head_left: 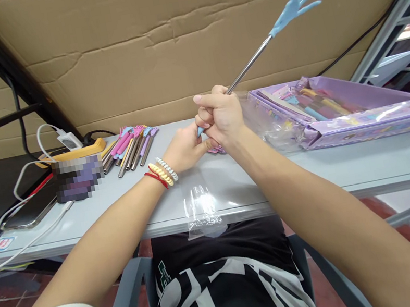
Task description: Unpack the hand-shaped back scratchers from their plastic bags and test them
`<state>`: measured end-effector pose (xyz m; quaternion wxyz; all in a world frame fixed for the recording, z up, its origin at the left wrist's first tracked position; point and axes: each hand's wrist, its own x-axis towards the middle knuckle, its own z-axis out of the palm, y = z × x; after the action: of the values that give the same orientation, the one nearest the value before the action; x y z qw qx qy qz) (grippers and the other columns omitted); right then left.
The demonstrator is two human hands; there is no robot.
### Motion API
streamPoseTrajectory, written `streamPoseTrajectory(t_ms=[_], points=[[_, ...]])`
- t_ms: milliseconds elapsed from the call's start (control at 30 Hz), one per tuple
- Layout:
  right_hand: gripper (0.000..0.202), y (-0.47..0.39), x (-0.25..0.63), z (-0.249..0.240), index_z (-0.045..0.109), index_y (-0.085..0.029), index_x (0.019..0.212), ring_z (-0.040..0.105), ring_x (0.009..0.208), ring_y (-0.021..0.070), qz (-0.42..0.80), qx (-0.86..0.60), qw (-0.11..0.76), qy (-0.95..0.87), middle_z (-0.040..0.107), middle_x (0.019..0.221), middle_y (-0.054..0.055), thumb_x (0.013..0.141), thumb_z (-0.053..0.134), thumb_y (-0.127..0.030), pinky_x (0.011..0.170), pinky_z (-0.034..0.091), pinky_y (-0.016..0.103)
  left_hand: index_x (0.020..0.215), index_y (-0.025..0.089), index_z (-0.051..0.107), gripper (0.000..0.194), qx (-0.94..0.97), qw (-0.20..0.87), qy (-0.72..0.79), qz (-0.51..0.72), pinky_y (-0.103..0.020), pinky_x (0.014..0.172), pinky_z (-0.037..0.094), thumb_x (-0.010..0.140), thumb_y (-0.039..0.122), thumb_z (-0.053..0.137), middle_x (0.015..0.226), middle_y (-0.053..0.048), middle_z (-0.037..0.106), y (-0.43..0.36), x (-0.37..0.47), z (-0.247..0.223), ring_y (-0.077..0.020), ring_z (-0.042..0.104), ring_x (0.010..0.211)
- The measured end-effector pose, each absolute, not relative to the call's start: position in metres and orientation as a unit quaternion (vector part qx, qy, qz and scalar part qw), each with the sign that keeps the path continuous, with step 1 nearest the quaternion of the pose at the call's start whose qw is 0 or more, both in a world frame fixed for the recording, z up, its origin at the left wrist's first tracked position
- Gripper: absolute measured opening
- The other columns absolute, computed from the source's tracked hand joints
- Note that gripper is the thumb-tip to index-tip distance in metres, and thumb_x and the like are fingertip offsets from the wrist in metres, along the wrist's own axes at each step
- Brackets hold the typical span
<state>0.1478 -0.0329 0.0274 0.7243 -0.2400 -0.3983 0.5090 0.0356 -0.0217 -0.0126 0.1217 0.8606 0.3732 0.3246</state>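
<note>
A blue hand-shaped back scratcher (252, 59) with a metal rod slants up to the right. My right hand (222, 116) is closed around its lower rod. My left hand (187, 147), wearing bracelets, pinches its light blue bottom end, touching my right hand. Below them a clear plastic bag (202, 209) lies over the table's front edge. Several metal rods with pink, purple and blue ends (130, 145) lie in a pile left of my left hand. Right of my right hand stands a purple box (366, 125) holding colourful wrapped items.
On the left of the grey table (118, 203) are a phone (34, 207), white cables, a yellow power strip (81, 150) and a white charger (70, 140). A cardboard panel (135, 70) stands behind. A metal frame rises at right.
</note>
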Motion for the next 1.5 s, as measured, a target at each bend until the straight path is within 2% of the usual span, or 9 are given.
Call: streamPoseTrajectory(t_ms=[200,400,667,867,1000,1100,1167,1300,1500], points=[[0.061,-0.033,0.145,0.028,0.006,-0.024,0.072,0.017,0.032,0.0022,0.497,-0.244,0.733,-0.395,0.011,0.043,-0.014,0.068,0.065,-0.010,0.037,0.017,0.022,0.097,0.018,0.057,0.037,0.866,0.057,0.381,0.320,-0.029,0.062,0.037,0.086,0.053,0.062,0.074,-0.002,0.063,-0.026,0.038,-0.010,-0.0168,0.055,0.062],[0.052,-0.040,0.140,0.032,0.009,-0.024,0.069,0.019,0.032,0.0027,0.500,-0.251,0.745,-0.363,0.016,0.042,-0.013,0.066,0.058,-0.005,0.036,0.017,0.022,0.104,0.017,0.056,0.027,0.862,0.029,0.391,0.320,-0.027,0.061,0.036,0.087,0.038,0.061,0.082,-0.003,0.066,-0.027,0.037,-0.012,-0.0162,0.058,0.065],[0.053,-0.038,0.140,0.033,0.009,-0.023,0.067,0.017,0.032,0.0032,0.511,-0.241,0.769,-0.300,0.016,0.041,-0.013,0.063,0.057,-0.002,0.036,0.013,0.023,0.113,0.014,0.056,0.038,0.854,-0.025,0.442,0.272,-0.030,0.061,0.037,0.087,0.042,0.060,0.081,-0.007,0.069,-0.027,0.042,-0.011,-0.0250,0.067,0.073],[0.056,-0.039,0.142,0.035,0.005,-0.024,0.072,0.018,0.031,0.0026,0.504,-0.247,0.770,-0.305,0.013,0.042,-0.014,0.065,0.058,-0.004,0.037,0.016,0.022,0.109,0.013,0.054,0.038,0.848,-0.066,0.465,0.243,-0.031,0.058,0.034,0.088,0.045,0.058,0.080,-0.010,0.068,-0.029,0.041,-0.009,-0.0282,0.067,0.072],[0.055,-0.040,0.144,0.034,0.007,-0.024,0.070,0.018,0.031,0.0024,0.511,-0.234,0.764,-0.316,0.015,0.041,-0.014,0.065,0.057,-0.004,0.036,0.015,0.021,0.111,0.014,0.052,0.045,0.861,-0.025,0.434,0.264,-0.030,0.056,0.034,0.089,0.053,0.055,0.075,-0.005,0.064,-0.029,0.038,-0.010,-0.0244,0.063,0.065],[0.054,-0.040,0.145,0.034,0.008,-0.023,0.069,0.019,0.031,0.0023,0.513,-0.226,0.763,-0.324,0.016,0.040,-0.014,0.065,0.057,-0.003,0.036,0.015,0.021,0.109,0.014,0.053,0.048,0.874,0.043,0.394,0.282,-0.029,0.057,0.035,0.087,0.057,0.057,0.061,0.003,0.054,-0.029,0.034,-0.008,-0.0185,0.053,0.055],[0.053,-0.040,0.146,0.034,0.008,-0.023,0.070,0.017,0.031,0.0021,0.512,-0.224,0.761,-0.329,0.016,0.040,-0.015,0.065,0.057,-0.003,0.036,0.015,0.021,0.105,0.014,0.055,0.046,0.878,0.105,0.348,0.310,-0.028,0.060,0.037,0.085,0.056,0.060,0.063,0.003,0.054,-0.029,0.032,-0.005,-0.0151,0.049,0.056],[0.052,-0.039,0.146,0.033,0.009,-0.024,0.069,0.019,0.031,0.0020,0.508,-0.225,0.755,-0.347,0.018,0.041,-0.015,0.066,0.057,-0.003,0.036,0.015,0.021,0.102,0.013,0.059,0.043,0.867,0.221,0.269,0.356,-0.028,0.070,0.043,0.079,0.048,0.068,0.084,-0.002,0.061,-0.029,0.030,0.000,-0.0141,0.051,0.073],[0.052,-0.034,0.145,0.031,0.010,-0.024,0.068,0.019,0.030,0.0019,0.504,-0.197,0.760,-0.360,0.017,0.039,-0.015,0.069,0.057,-0.002,0.036,0.014,0.021,0.096,0.015,0.060,0.033,0.845,0.259,0.247,0.398,-0.031,0.079,0.048,0.071,0.028,0.076,0.091,-0.003,0.063,-0.028,0.032,0.002,-0.0168,0.057,0.086]])
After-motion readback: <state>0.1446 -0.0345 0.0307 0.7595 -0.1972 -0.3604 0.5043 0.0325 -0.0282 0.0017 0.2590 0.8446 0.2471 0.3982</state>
